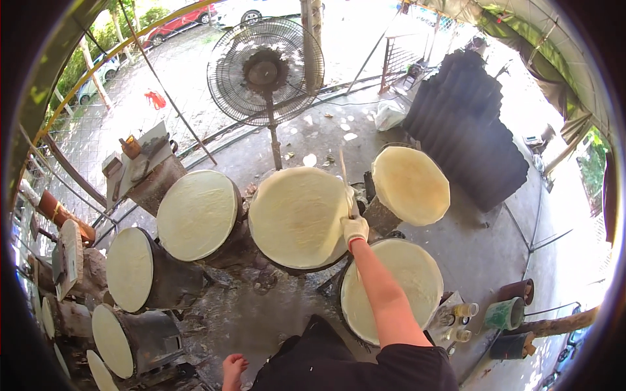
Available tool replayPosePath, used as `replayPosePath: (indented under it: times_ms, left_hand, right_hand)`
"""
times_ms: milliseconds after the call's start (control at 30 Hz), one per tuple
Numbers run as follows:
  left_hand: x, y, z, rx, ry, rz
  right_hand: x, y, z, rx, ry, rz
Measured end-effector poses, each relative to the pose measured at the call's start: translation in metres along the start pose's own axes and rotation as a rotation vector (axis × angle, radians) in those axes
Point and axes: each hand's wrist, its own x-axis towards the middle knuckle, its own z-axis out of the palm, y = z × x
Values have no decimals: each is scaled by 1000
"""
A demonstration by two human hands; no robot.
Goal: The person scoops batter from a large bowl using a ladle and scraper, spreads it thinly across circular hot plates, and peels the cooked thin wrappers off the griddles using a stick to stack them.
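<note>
My right hand (pixel 354 228), in a pale knitted glove with a red cuff, grips a long thin wooden stick (pixel 343 171). It holds the stick at the right edge of a large round griddle topped with a pale yellow sheet of batter (pixel 297 218). The stick points away from me; its near end is partly hidden by my hand and arm. Under my right forearm is another batter-covered griddle (pixel 414 280). My left hand (pixel 235 366), bare, hangs low beside my body with its fingers loosely curled and nothing visible in them.
Several more batter-topped drum stoves (pixel 195 215) curve round to my left. A lightly browned round sheet (pixel 411 186) lies at the right, before a dark corrugated stack (pixel 466 133). A standing fan (pixel 266 72) rises ahead. Glass jars (pixel 465 310) and a green bucket (pixel 504 313) stand at lower right.
</note>
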Motion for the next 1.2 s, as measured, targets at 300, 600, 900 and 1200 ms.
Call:
replayPosePath:
  times_ms: [300, 600, 900, 1200]
  left_hand:
    - [-5, 65, 12, 149, -142, -13]
    - [46, 62, 12, 325, -319, -17]
    - [40, 74, 28, 513, -381, -11]
    - [32, 72, 20, 526, -409, 19]
  right_hand:
    - [-78, -44, -63, 770, 41, 14]
    - [-200, 198, -216, 797, 465, 452]
    - [-177, 323, -259, 79, 635, 325]
    - [-280, 362, -221, 348, 779, 457]
